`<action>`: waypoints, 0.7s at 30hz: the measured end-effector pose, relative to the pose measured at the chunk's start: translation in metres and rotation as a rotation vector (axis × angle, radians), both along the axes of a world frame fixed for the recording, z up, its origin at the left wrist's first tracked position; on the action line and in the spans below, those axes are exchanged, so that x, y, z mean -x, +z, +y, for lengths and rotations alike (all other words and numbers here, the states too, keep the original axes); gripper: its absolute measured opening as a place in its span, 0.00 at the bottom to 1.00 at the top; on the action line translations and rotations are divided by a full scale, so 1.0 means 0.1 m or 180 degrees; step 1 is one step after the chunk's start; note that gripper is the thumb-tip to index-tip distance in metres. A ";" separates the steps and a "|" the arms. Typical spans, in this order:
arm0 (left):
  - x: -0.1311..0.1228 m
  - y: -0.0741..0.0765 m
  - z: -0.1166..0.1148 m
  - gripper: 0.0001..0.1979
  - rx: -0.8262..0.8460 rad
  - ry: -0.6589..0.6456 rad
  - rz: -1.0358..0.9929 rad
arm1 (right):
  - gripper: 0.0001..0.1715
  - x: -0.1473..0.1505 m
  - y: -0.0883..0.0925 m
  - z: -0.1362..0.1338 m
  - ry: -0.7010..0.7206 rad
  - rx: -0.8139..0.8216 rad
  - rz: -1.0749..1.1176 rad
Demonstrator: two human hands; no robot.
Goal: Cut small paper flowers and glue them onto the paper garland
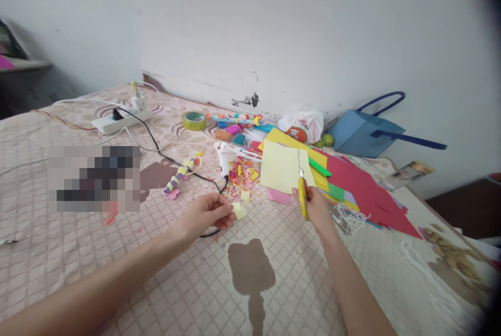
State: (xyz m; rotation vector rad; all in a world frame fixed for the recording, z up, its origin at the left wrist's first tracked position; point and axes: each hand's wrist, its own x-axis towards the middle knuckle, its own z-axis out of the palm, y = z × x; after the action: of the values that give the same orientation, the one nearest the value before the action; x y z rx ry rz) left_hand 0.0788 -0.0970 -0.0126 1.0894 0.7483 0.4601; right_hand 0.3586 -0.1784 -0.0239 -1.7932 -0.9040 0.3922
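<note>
Between the thumb and fingers of my left hand (209,213) is a small pale yellow paper piece (239,211). Just beyond it, another little pale yellow square (245,196) lies on the tablecloth. My right hand (315,208) grips yellow-handled scissors (301,195), blades pointing away from me over a pale yellow sheet (279,164). Whether the blades touch that sheet I cannot tell. A white glue gun (223,161) stands near a heap of colourful paper scraps (238,177). Left of it lies a purple and yellow decorated stick (182,173).
Red sheets (360,184) and other coloured papers spread to the right, beside white string (348,218). A blue bag (364,130) stands by the wall. Green tape (194,120) and a power strip (121,121) sit at the back left. A black cord (152,140) crosses the table.
</note>
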 end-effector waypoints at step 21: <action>0.00 -0.02 -0.13 0.15 -0.0617 -0.0576 0.0086 | 0.13 1.27 -0.02 -0.12 0.1440 0.0024 0.1286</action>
State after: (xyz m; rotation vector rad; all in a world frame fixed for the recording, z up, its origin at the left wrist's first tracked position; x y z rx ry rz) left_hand 0.0785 -0.1100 -0.0147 1.3346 0.6311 0.3692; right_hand 0.2316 -0.1902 -0.0257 -1.4291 -1.0074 1.0071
